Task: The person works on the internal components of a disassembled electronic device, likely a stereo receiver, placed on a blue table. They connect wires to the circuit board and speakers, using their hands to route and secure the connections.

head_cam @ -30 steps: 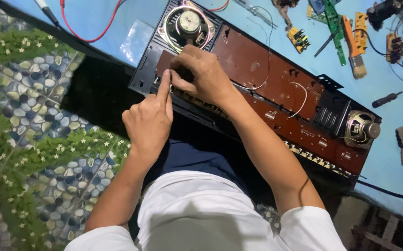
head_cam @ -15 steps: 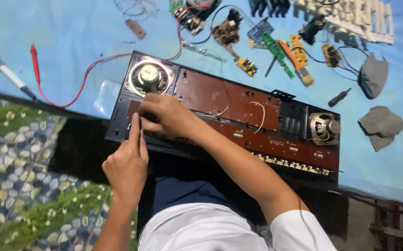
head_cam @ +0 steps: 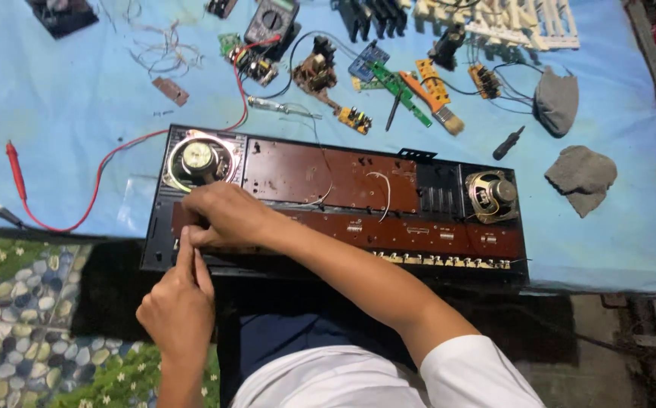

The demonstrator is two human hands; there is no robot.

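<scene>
A long black opened chassis (head_cam: 449, 266) lies on a blue sheet (head_cam: 56, 98), with a round speaker at its left end (head_cam: 198, 160) and another at its right end (head_cam: 492, 195). Brown circuit boards (head_cam: 305, 170) fill its middle. My right hand (head_cam: 226, 215) rests just below the left speaker, fingers curled over the left end of the lower brown board (head_cam: 419, 236). My left hand (head_cam: 177, 310) reaches up from below, its index and middle fingers held straight together against the chassis front edge, right under my right hand. Whatever lies between the fingertips is hidden.
Beyond the chassis lie a multimeter (head_cam: 271, 19) with a red probe lead (head_cam: 17, 170), small circuit boards, an orange-handled brush (head_cam: 437, 98), a small black screwdriver (head_cam: 508, 142), two grey cloths (head_cam: 581, 177) and white slatted plastic parts (head_cam: 509, 19). A pebble-patterned mat (head_cam: 18, 302) is at lower left.
The view has shifted so the whole chassis and more of the sheet show. Both hands stay at the chassis's left end; my left hand sits a little lower under my right.
</scene>
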